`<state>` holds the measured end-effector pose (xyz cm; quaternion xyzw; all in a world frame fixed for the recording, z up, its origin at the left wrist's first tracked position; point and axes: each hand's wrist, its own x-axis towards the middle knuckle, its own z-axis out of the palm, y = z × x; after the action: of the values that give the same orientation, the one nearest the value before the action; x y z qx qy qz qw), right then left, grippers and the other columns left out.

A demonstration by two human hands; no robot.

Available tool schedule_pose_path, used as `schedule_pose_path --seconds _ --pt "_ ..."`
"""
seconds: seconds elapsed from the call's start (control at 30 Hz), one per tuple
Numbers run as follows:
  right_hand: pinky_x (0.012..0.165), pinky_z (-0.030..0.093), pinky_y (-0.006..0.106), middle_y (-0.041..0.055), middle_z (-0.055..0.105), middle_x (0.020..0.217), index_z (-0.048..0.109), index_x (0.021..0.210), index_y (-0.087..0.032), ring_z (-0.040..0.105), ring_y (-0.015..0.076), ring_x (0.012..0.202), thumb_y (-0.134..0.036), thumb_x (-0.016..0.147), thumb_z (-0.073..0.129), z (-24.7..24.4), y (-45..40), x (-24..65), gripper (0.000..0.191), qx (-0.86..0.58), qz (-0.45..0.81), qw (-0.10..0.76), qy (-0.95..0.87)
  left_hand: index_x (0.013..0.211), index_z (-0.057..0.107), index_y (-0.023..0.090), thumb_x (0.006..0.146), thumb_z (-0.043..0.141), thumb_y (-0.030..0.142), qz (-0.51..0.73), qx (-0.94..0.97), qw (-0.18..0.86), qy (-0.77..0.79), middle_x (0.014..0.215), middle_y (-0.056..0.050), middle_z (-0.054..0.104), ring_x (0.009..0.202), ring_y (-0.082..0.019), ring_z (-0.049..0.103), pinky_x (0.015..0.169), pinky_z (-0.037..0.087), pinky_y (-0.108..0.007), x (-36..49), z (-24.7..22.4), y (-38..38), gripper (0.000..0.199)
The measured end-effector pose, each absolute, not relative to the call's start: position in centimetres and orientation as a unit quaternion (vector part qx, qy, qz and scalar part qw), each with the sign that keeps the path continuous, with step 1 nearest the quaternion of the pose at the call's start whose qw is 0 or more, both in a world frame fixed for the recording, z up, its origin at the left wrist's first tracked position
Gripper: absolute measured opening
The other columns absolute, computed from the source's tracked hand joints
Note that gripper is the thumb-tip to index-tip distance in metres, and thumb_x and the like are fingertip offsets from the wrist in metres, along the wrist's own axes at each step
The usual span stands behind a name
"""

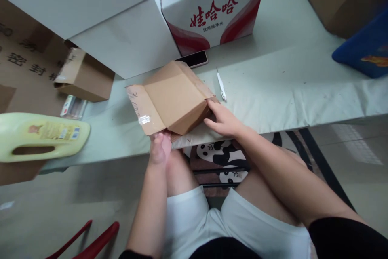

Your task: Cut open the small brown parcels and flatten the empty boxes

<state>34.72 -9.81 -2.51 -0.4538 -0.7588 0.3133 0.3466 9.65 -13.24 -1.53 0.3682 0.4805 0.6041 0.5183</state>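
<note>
A brown cardboard box (174,95) with an unfolded flap sits tilted at the table's front edge. Clear tape shines on the flap near its lower corner. My left hand (160,147) is closed on the box's near lower corner, its fingertips partly hidden beneath the flap. At the box's right side, my right hand (222,119) has thumb and forefinger apart, the fingertips touching the corner. A white pen-like cutter (221,87) lies just right of the box. Behind the box is a dark phone (195,59), partly covered by it.
White cartons (212,12) with red print stand at the back. To the left are a small brown box (87,75), a clear plastic case (73,107) and a yellow bottle (45,137). A blue object (363,49) and a large brown box (348,0) are at right.
</note>
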Motion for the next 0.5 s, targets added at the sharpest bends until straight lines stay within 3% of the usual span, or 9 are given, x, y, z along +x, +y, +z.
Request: schedule_pose_path --seconds 0.23,0.37,0.5 --pt "0.093 0.051 0.049 0.0175 0.064 0.122 0.055 0.114 -0.018 0.06 0.0335 0.11 -0.041 0.073 0.06 -2.2 -7.8 34.4 0.047 -0.469 0.387 0.417 -0.676 0.099 0.071 0.027 0.059 0.078 0.071 0.618 0.365 0.502 0.483 0.115 -0.008 0.073 0.113 -0.024 0.065 0.092 0.055 -0.035 10.4 -1.6 -12.1 0.06" --pt "0.08 0.05 0.041 0.011 0.066 0.104 0.056 0.105 -0.02 0.06 0.0266 0.092 -0.044 0.068 0.072 -1.1 -9.2 34.9 0.046 -0.499 0.362 0.462 -0.638 0.11 0.069 0.026 0.067 0.077 0.065 0.635 0.334 0.471 0.514 0.125 -0.008 0.071 0.117 -0.023 0.065 0.095 0.055 -0.035 9.8 -1.4 -12.2 0.058" --pt "0.071 0.046 0.033 0.0026 0.062 0.08 0.056 0.083 -0.022 0.057 0.0184 0.076 -0.052 0.084 0.061 -0.6 -10.6 35.6 0.031 -0.495 0.424 0.526 -0.547 0.113 0.068 0.025 0.07 0.078 0.057 0.633 0.358 0.434 0.532 0.117 -0.008 0.073 0.108 -0.021 0.069 0.091 0.056 -0.032 9.3 -0.5 -13.6 0.054"
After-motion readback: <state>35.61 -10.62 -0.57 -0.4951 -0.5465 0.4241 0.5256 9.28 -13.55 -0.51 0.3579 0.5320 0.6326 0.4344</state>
